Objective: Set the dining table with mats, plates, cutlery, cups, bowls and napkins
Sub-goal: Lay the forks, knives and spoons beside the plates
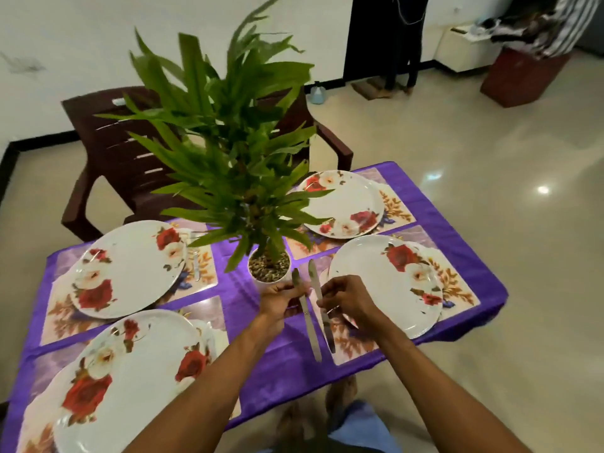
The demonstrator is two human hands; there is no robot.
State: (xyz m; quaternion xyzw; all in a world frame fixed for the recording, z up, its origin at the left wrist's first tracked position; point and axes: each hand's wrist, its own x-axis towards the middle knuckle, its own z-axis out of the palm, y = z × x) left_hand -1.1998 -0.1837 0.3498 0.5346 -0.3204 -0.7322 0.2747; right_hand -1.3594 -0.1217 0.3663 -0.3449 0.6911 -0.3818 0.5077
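Head view: over the purple-clothed worktop (434,207), the left hand (281,299) has its grip clamped on one knife (306,318), and the right hand (346,299) on a second knife (322,308). Both knives hang beside the near-right plate (385,286), above its mat (356,341), near the potted plant (268,268).

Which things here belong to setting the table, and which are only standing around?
Belong to the job:
- four flowered plates, each on a mat
- a knife in the left hand
- a knife in the right hand
- cutlery beside the far left plate

Just around:
- potted plant
- brown chair
- purple tablecloth
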